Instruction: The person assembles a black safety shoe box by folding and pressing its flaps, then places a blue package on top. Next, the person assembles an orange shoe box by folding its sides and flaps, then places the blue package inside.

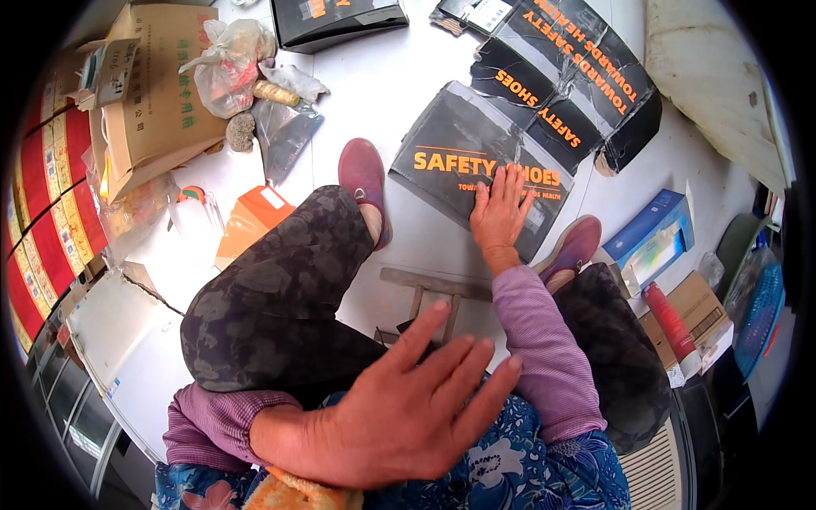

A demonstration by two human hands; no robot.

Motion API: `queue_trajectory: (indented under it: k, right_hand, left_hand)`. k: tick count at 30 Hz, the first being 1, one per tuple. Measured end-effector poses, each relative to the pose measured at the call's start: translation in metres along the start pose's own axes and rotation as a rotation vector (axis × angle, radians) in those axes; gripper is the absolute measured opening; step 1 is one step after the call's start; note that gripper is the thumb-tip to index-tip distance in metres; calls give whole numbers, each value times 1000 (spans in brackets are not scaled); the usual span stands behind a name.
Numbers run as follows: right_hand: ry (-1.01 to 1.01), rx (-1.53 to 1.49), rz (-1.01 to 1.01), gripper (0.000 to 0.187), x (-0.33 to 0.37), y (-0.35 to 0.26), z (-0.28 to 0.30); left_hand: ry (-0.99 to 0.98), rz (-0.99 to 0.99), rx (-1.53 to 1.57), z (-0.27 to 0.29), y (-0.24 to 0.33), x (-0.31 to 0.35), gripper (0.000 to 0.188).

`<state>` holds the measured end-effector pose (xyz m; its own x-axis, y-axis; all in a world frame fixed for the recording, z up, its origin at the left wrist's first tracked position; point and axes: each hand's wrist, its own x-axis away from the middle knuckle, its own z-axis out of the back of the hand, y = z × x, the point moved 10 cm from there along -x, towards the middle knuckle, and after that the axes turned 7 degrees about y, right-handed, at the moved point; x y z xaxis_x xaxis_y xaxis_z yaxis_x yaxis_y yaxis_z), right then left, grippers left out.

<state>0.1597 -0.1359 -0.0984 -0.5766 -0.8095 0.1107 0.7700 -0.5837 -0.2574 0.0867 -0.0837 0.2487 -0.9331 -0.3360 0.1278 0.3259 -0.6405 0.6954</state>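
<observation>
A flattened dark grey shoe box with orange lettering lies on the floor between and just beyond my feet. My right hand rests on it palm down, fingers spread, holding nothing. Close to the camera, my left hand is raised over my lap, its fingers stretched apart and empty. Beyond the grey box spreads a torn, unfolded black shoe box, its creased panels partly next to the grey one. Below my right wrist, part of a wooden stool or frame shows between my legs.
Another black box sits at the far edge. To the left are a large brown carton, plastic bags and an orange box. On the right stand a blue box, a red tube and a blue basket.
</observation>
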Motion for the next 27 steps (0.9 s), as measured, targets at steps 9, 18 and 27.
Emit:
queue_trajectory:
  k: [9, 18, 27]
  right_hand:
    - [-50, -21, -35, 54, -2, -1, -4]
    - [-16, -35, -22, 53, -2, 1, -4]
    - [36, -82, -142, 54, 16, 29, 29]
  left_hand:
    - [90, -64, 111, 16, 4, 6, 44]
    - [-85, -47, -10, 2, -3, 16, 44]
    - [-38, 180, -553, -142, -187, -61, 56]
